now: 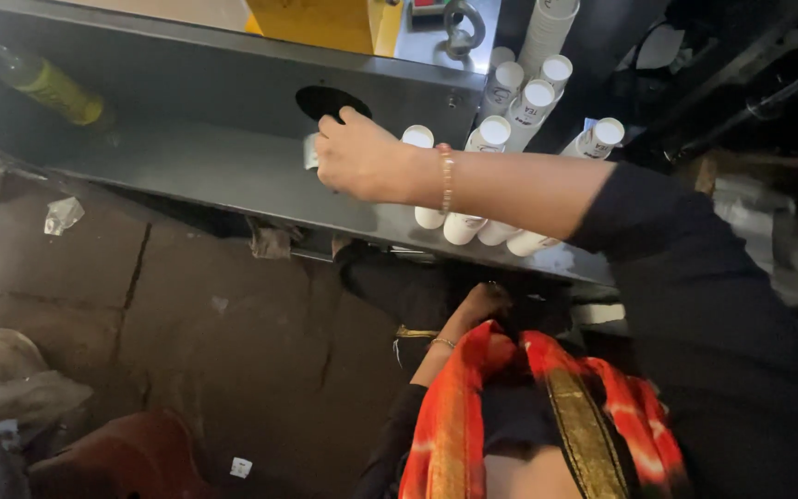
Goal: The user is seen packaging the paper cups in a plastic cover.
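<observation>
Fingers (325, 152) of the right hand (357, 162) were curled round a small cup (310, 151) at the ledge (187, 166); stacked cups (491, 139) lay beside. Left hand (482, 303) hung low, its grip hidden.

A green-yellow bottle (37, 79) lay tilted at the far left of the grey metal machine (205, 176) — beside a yellow panel (325, 20). Crumpled paper (62, 214) sat on the cracked brown floor (196, 323); a red-orange cloth (473, 416) with a gold band hung below.
</observation>
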